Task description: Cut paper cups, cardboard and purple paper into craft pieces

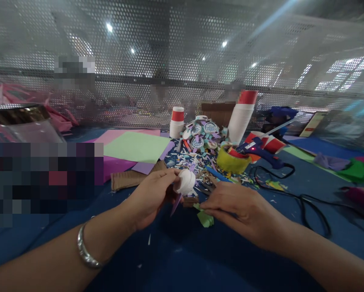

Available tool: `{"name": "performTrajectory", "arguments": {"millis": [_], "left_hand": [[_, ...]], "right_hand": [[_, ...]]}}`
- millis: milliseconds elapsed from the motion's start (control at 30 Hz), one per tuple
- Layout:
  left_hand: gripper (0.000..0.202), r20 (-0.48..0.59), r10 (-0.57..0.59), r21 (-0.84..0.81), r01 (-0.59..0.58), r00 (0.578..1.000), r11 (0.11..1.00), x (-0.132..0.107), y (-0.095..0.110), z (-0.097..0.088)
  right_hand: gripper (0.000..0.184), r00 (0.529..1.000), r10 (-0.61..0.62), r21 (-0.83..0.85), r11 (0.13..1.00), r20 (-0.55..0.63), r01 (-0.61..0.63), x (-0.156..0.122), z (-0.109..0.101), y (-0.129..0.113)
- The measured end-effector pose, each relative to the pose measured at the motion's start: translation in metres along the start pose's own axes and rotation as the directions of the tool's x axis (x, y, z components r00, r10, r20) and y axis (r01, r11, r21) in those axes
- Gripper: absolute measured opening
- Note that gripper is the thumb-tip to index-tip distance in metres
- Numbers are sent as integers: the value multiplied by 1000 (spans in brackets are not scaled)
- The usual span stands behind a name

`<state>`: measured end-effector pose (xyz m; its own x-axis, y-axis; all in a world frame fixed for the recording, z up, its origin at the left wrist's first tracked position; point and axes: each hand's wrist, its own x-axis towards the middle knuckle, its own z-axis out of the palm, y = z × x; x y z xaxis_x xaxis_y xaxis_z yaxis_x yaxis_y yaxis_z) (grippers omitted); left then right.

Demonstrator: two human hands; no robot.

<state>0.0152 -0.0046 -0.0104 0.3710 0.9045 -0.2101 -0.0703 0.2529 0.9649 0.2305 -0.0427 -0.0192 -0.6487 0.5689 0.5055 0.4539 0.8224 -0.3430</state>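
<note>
My left hand (154, 196) is closed around a small white round piece (186, 181) that looks like cut paper-cup bottoms, held up above the blue table. Purple paper strips (176, 204) stick out from it below and at the top. My right hand (241, 207) pinches a light green paper piece (205, 218) between thumb and fingers, a little to the right of the white piece. The two hands are apart. Paper scraps (182, 159) lie scattered on the table beyond them.
A hot glue gun (262, 152) with a lit red light rests by a yellow tape roll (233, 159); its black cord (303, 198) runs right. Behind are finished-looking paper discs (197, 129), cup stacks (241, 121), and coloured sheets (139, 146). A lidded jar (33, 121) stands left.
</note>
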Motion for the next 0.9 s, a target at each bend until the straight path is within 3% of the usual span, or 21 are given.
{"name": "performTrajectory", "arguments": {"millis": [267, 500, 767, 900], "left_hand": [[21, 14, -1, 51, 0, 1000, 999, -3, 3, 4], [20, 9, -18, 50, 17, 1000, 999, -3, 4, 5], [18, 6, -156, -233, 153, 988, 961, -7, 12, 12], [16, 39, -135, -292, 140, 990, 946, -10, 15, 12]], "right_hand": [[19, 974, 5, -9, 1000, -226, -8, 1, -3, -4], [18, 956, -22, -30, 999, -293, 14, 2, -5, -6], [20, 936, -132, -173, 982, -326, 78, 2, -5, -12], [19, 937, -190, -221, 967, -294, 127, 1, -3, -12]]}}
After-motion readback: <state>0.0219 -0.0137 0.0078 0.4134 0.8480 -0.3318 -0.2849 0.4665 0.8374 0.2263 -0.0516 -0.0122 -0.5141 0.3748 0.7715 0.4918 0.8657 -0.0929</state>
